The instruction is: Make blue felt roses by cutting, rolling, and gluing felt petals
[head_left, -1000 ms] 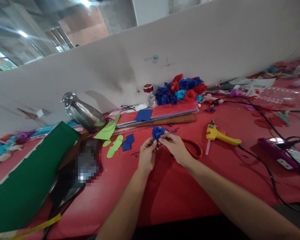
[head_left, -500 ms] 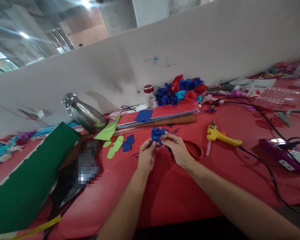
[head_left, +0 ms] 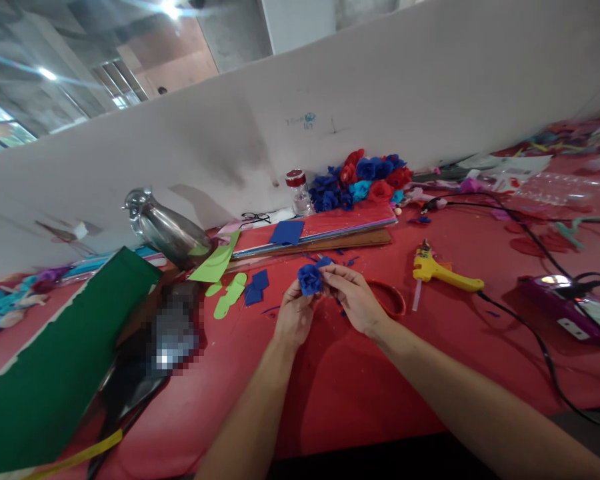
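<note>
Holding: your two hands pinch one small blue flower [head_left: 310, 279] between them, up off the red desk [head_left: 360, 373].
Left hand: your left hand [head_left: 294, 316] is curled shut on the bottom of the blue flower, with the fingertips right under the petals.
Right hand: your right hand [head_left: 353, 298] grips the flower's right side with thumb and first fingers.
Doing it well: I think you should hold the bottom tight with the left hand, so the rolled petals do not spring loose. Press softly with the right, so the petals stay puffy and do not get squashed flat.
Close by: an orange loop [head_left: 393, 298] lies on the desk, just behind your right hand. I cannot tell what it is.
Blue bits: small blue scraps [head_left: 257, 285] lie near your left hand, beside some light green cut shapes [head_left: 229, 295].
Glue gun: the yellow glue gun [head_left: 443, 270] lies on the desk to your right, well apart from your hands. Its cord runs off toward the purple thing [head_left: 565, 300].
Jar: a small clear jar [head_left: 298, 189] with a red lid stands by the wall. I cannot tell what is in it.
Jug: a shiny metal jug [head_left: 167, 230] is on your left. Its inside is hidden.
Flower pile: blue and red flowers [head_left: 363, 177] sit in a heap by the wall, not in any box.
Sheets: a stack of flat coloured sheets [head_left: 330, 230] lies in front of that heap.
</note>
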Available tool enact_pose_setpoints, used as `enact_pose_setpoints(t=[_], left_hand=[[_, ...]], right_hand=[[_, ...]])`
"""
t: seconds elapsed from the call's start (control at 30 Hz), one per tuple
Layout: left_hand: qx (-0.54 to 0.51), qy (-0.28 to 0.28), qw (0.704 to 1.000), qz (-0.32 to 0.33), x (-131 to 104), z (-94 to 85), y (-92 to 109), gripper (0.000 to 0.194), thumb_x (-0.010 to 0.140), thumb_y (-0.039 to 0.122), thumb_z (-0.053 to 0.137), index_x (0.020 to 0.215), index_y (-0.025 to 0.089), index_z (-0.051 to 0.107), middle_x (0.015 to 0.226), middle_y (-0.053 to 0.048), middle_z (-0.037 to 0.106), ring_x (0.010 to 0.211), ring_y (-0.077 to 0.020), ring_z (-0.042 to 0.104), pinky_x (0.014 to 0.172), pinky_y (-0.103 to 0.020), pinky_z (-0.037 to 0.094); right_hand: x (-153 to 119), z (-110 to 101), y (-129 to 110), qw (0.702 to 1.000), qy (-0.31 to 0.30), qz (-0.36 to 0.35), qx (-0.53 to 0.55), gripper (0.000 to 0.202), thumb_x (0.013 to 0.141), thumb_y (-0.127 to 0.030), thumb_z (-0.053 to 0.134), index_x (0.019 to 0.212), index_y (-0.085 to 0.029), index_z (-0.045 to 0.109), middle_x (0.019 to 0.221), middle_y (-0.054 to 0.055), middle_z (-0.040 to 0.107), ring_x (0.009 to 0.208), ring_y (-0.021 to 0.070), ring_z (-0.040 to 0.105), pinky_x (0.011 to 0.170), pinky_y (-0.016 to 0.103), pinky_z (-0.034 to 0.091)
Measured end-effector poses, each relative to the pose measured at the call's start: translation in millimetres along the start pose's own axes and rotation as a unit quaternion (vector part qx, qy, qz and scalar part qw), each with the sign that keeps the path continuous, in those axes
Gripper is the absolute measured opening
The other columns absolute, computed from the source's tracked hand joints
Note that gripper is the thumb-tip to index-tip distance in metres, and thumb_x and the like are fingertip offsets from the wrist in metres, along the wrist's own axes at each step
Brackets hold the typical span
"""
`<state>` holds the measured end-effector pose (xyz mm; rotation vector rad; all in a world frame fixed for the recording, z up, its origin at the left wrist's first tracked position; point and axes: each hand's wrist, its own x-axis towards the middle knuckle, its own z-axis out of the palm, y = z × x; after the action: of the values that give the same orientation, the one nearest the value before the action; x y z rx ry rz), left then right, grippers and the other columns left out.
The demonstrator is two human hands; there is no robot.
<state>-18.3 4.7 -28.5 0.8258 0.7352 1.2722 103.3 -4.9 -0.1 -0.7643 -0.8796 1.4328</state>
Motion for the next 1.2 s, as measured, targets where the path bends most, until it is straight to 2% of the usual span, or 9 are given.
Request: enact_pose_setpoints(t=[0.13, 0.27, 0.4, 0.57, 0.77, 1.03, 1.2], left_hand=[[-0.017, 0.025, 1.000, -0.006, 2, -0.9, 0, 0.029, 0.050, 0.028, 0.086, 0.064, 0.018, 0.063, 0.065, 0.003, 0.058, 0.064, -0.0097, 0.052, 0.071, -0.026, 0.045], [-0.040, 0.036, 0.998, -0.017, 2, 0.5, 2, 0.033, 0.048, 0.028, 0.089, 0.067, 0.018, 0.063, 0.066, 0.003, 0.058, 0.064, -0.0087, 0.052, 0.070, -0.024, 0.044], [-0.018, 0.022, 1.000, -0.009, 1, 3.6, 3, 0.029, 0.054, 0.030, 0.086, 0.068, 0.018, 0.064, 0.064, 0.003, 0.058, 0.062, -0.0087, 0.051, 0.068, -0.024, 0.044], [0.009, 0.009, 1.000, 0.008, 1, 7.7, 2, 0.027, 0.062, 0.033, 0.082, 0.075, 0.018, 0.064, 0.067, 0.003, 0.060, 0.060, -0.0084, 0.053, 0.066, -0.024, 0.044], [-0.008, 0.036, 0.999, -0.010, 1, 5.4, -3, 0.028, 0.061, 0.031, 0.082, 0.075, 0.017, 0.062, 0.067, 0.003, 0.060, 0.058, -0.0075, 0.054, 0.065, -0.023, 0.045], [-0.013, 0.073, 0.997, 0.002, 5, 0.8, -5, 0.032, 0.060, 0.032, 0.083, 0.073, 0.017, 0.057, 0.063, 0.004, 0.060, 0.054, -0.0058, 0.053, 0.058, -0.019, 0.042], [0.029, 0.089, 0.995, 0.025, 6, -0.3, -4, 0.029, 0.064, 0.034, 0.080, 0.072, 0.017, 0.057, 0.061, 0.005, 0.057, 0.051, -0.0053, 0.048, 0.052, -0.019, 0.036]], right_hand=[[1, -2, -2, 1.000, 0.019, -0.011, 0.003, 0.022, 0.063, -0.042, 0.073, 0.064, -0.022, 0.064, 0.056, -0.003, 0.057, 0.054, 0.0118, 0.046, 0.056, 0.026, 0.037], [3, -4, -2, 0.999, 0.029, 0.011, 0.015, 0.020, 0.063, -0.040, 0.071, 0.068, -0.021, 0.065, 0.058, -0.004, 0.057, 0.053, 0.0107, 0.046, 0.054, 0.025, 0.036], [2, -1, 0, 1.000, -0.001, 0.020, 0.004, 0.019, 0.062, -0.032, 0.072, 0.077, -0.020, 0.066, 0.061, -0.004, 0.060, 0.056, 0.0107, 0.050, 0.058, 0.026, 0.038], [4, -1, 6, 0.999, 0.024, 0.045, -0.007, 0.024, 0.057, -0.028, 0.076, 0.078, -0.019, 0.065, 0.061, -0.005, 0.060, 0.056, 0.0103, 0.052, 0.061, 0.027, 0.040], [7, -3, 7, 0.998, 0.030, 0.058, -0.015, 0.024, 0.056, -0.028, 0.076, 0.076, -0.019, 0.065, 0.059, -0.005, 0.060, 0.055, 0.0098, 0.052, 0.059, 0.027, 0.040], [6, -6, 10, 0.997, 0.043, 0.052, -0.047, 0.023, 0.057, -0.036, 0.076, 0.069, -0.020, 0.063, 0.057, -0.006, 0.058, 0.051, 0.0086, 0.046, 0.055, 0.025, 0.036], [8, -7, 6, 0.991, 0.089, -0.021, -0.101, 0.033, 0.067, -0.052, 0.071, 0.069, -0.020, 0.063, 0.057, -0.004, 0.055, 0.052, 0.0102, 0.045, 0.053, 0.026, 0.035]])
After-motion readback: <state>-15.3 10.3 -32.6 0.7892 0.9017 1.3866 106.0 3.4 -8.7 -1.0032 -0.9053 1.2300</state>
